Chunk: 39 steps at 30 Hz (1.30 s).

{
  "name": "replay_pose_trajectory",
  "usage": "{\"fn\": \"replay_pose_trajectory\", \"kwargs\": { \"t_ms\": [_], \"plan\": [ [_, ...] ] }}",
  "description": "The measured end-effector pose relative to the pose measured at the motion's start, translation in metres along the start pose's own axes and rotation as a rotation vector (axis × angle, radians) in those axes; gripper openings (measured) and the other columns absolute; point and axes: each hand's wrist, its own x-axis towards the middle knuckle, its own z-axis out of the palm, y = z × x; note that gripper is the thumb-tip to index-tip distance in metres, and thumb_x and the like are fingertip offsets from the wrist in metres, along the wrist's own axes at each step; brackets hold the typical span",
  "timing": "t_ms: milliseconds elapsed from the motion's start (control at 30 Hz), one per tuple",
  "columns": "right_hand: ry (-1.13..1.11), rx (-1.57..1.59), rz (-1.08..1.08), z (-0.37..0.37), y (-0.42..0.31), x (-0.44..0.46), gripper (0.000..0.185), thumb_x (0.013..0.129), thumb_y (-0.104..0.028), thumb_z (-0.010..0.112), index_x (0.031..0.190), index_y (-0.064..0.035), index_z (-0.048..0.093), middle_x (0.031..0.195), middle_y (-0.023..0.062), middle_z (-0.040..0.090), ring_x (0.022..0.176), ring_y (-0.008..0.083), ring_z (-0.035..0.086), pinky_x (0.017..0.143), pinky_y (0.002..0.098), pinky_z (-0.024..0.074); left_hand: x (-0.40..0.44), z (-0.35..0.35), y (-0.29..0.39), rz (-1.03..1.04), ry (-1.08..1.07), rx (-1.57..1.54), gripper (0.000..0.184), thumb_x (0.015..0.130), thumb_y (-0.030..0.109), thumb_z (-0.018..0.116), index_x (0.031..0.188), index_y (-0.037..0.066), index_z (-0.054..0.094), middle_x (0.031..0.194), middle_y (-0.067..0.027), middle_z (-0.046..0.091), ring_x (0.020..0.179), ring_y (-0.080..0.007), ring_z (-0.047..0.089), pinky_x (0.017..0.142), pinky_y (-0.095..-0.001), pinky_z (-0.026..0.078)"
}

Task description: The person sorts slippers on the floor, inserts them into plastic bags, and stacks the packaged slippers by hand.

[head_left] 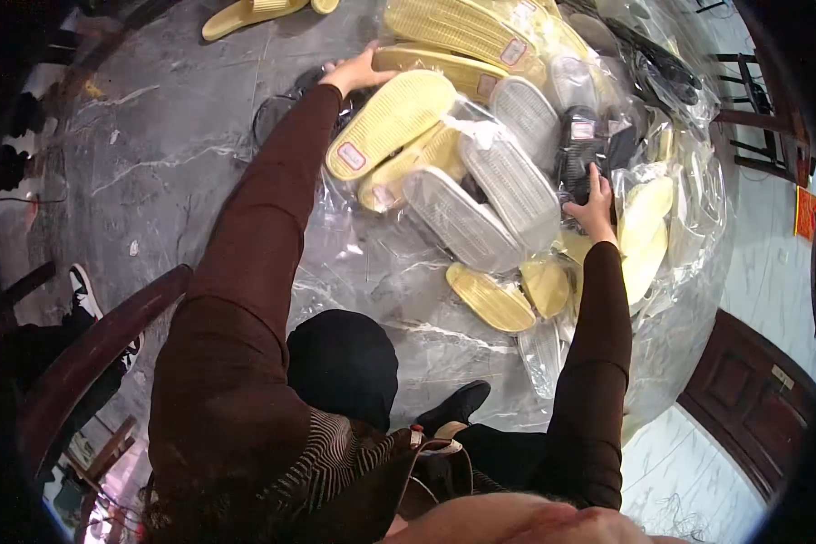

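A heap of slippers in clear plastic bags lies in front of me. My left hand (358, 72) is at the heap's far left, its thumb and fingers closed around the end of a yellow slipper (444, 65). Just below it lies another bagged yellow slipper (392, 122) with a small label. My right hand (596, 210) grips the near end of a bagged pair of black slippers (582, 150), index finger stretched along them. Between my hands are grey slippers (462, 218) in plastic. Smaller yellow slippers (491, 297) sit closer to me.
The heap rests on a grey marbled floor (181, 136). More yellow slippers (254, 16) lie at the far left. A wooden chair arm (109, 354) is at my left, near another person's shoe (83, 290). A brown door (743, 390) stands at the right.
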Motion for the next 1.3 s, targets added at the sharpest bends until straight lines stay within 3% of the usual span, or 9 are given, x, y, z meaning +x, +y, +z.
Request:
{"fn": "replay_pose_trajectory", "kwargs": {
  "t_ms": [167, 300, 400, 600, 800, 900, 1033, 1100, 1300],
  "plan": [
    [-0.022, 0.274, -0.262, 0.026, -0.022, -0.031, 0.079, 0.054, -0.005, 0.065, 0.127, -0.0077, 0.034, 0.121, 0.0162, 0.04, 0.114, 0.0313, 0.038, 0.096, 0.0347, 0.0309, -0.064, 0.062, 0.026, 0.048, -0.092, -0.039, 0.075, 0.066, 0.065, 0.052, 0.125, 0.02, 0.041, 0.122, -0.0133, 0.048, 0.114, -0.0384, 0.037, 0.096, -0.0547, 0.01],
    [-0.143, 0.361, -0.229, 0.028, -0.066, -0.097, 0.07, 0.06, 0.001, 0.057, 0.126, -0.0071, 0.035, 0.123, 0.0156, 0.041, 0.116, 0.0308, 0.036, 0.098, 0.0339, 0.0284, -0.144, 0.147, 0.066, 0.176, -0.18, -0.361, 0.032, 0.087, 0.031, 0.038, 0.091, 0.005, 0.057, 0.071, -0.0121, 0.058, 0.063, -0.0258, 0.055, 0.059, -0.0408, 0.043],
    [-0.201, 0.342, -0.263, 0.03, -0.053, -0.149, 0.063, 0.065, 0.0, 0.053, 0.125, -0.0082, 0.037, 0.121, 0.0197, 0.042, 0.114, 0.0351, 0.039, 0.093, 0.0377, 0.0338, -0.169, 0.292, 0.039, 1.268, 0.269, 0.663, 0.022, 0.075, 0.014, 0.045, 0.076, -0.003, 0.059, 0.072, -0.0188, 0.056, 0.065, -0.0302, 0.054, 0.059, -0.0373, 0.044],
    [-0.556, 0.236, -0.253, -0.025, -0.042, -0.221, 0.059, 0.07, -0.008, 0.061, 0.124, -0.006, 0.038, 0.123, 0.021, 0.042, 0.112, 0.0317, 0.043, 0.089, 0.0365, 0.0374, -0.296, 0.22, 0.091, 1.387, -0.246, -0.456, 0.026, 0.077, 0.017, 0.05, 0.09, -0.003, 0.056, 0.08, -0.0183, 0.056, 0.079, -0.0326, 0.054, 0.073, -0.0396, 0.043],
    [-0.455, 0.313, 0.163, -0.13, -0.046, -0.203, 0.065, 0.065, -0.007, 0.068, 0.124, -0.0047, 0.04, 0.117, 0.0172, 0.049, 0.108, 0.0248, 0.048, 0.085, 0.0334, 0.0416, -0.275, 0.021, 0.147, 0.898, -1.546, -0.05, 0.032, 0.083, 0.026, 0.05, 0.098, -0.002, 0.055, 0.09, -0.0151, 0.059, 0.084, -0.0213, 0.056, 0.075, -0.0337, 0.044],
    [-0.21, 0.221, 0.058, -0.11, -0.023, -0.178, 0.083, 0.059, -0.01, 0.074, 0.13, -0.0084, 0.031, 0.121, 0.0207, 0.042, 0.112, 0.0292, 0.042, 0.089, 0.0372, 0.0375, -0.196, -0.036, 0.169, 0.929, -1.31, -0.645, 0.026, 0.082, 0.022, 0.052, 0.098, 0.002, 0.058, 0.09, -0.0077, 0.061, 0.079, -0.0143, 0.057, 0.072, -0.0262, 0.046],
    [-0.327, -0.009, 0.136, -0.015, 0.003, -0.161, 0.111, 0.048, -0.016, 0.081, 0.137, -0.0185, 0.014, 0.126, 0.0282, 0.029, 0.119, 0.0433, 0.025, 0.097, 0.0476, 0.0255, -0.039, -0.031, 0.176, 0.849, 0.327, -0.142, 0.04, 0.077, 0.028, 0.058, 0.108, 0.003, 0.052, 0.098, -0.0149, 0.058, 0.092, -0.0265, 0.057, 0.082, -0.0379, 0.043],
    [-0.277, -0.007, 0.145, 0.017, 0.007, -0.158, 0.113, 0.047, -0.017, 0.082, 0.137, -0.021, 0.014, 0.125, 0.0297, 0.029, 0.118, 0.0462, 0.023, 0.097, 0.0494, 0.0235, -0.022, -0.046, 0.187, 0.792, 0.128, -0.011, 0.082, 0.063, 0.023, 0.072, 0.128, 0.004, 0.026, 0.115, -0.0278, 0.044, 0.108, -0.0422, 0.041, 0.085, -0.0429, 0.042],
    [-0.247, 0.059, 0.168, 0.044, 0.035, -0.159, 0.112, 0.047, -0.02, 0.082, 0.136, -0.026, 0.015, 0.13, 0.0328, 0.02, 0.119, 0.0538, 0.014, 0.098, 0.0515, 0.0219, -0.001, 0.004, 0.197, 0.421, 0.354, 0.314, 0.056, 0.071, 0.024, 0.065, 0.118, 0.003, 0.042, 0.111, -0.0225, 0.048, 0.099, -0.0338, 0.049, 0.078, -0.0428, 0.044]
  ]
}}
